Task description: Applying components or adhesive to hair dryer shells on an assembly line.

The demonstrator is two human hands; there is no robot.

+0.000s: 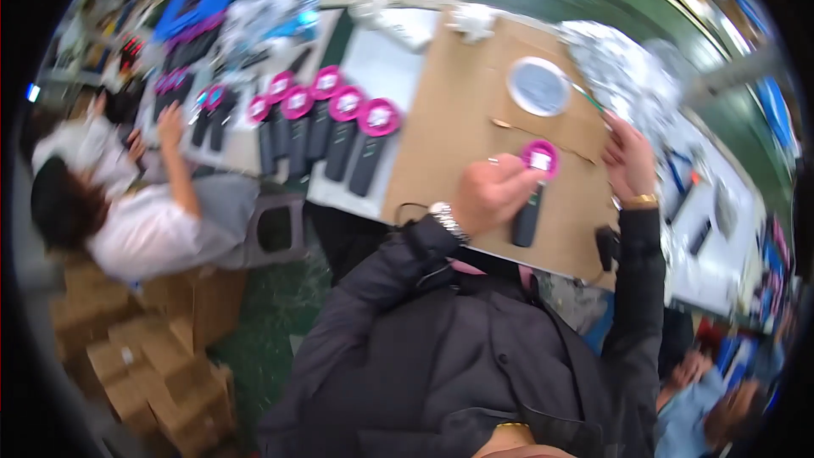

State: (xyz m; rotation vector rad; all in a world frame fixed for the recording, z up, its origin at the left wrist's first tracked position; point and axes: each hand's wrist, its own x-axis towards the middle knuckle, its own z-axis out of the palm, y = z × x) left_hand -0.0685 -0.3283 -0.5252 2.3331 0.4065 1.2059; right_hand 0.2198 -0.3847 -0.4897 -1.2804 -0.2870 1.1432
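Note:
A dark-handled device [526,219] with a pink round head [540,149] lies on a brown cardboard sheet [462,93] before me. My left hand [490,193] is closed in a pinch at the edge of that head, over a small white patch. Farther right, my right hand [629,157] grips a thin stick [587,97], partly green; its far end reaches the rim of a round white dish [511,85] with grey contents. Blur hides the stick's tip. Between dish and device lies a thin brown stick [543,133].
Several similar pink-headed devices [341,148] stand in rows on the left. Crumpled clear plastic [275,13] and silvery wrapping [623,55] lie at the back. A co-worker [153,220] sits left beside a stool [275,229]. Cardboard boxes [161,373] stack at lower left.

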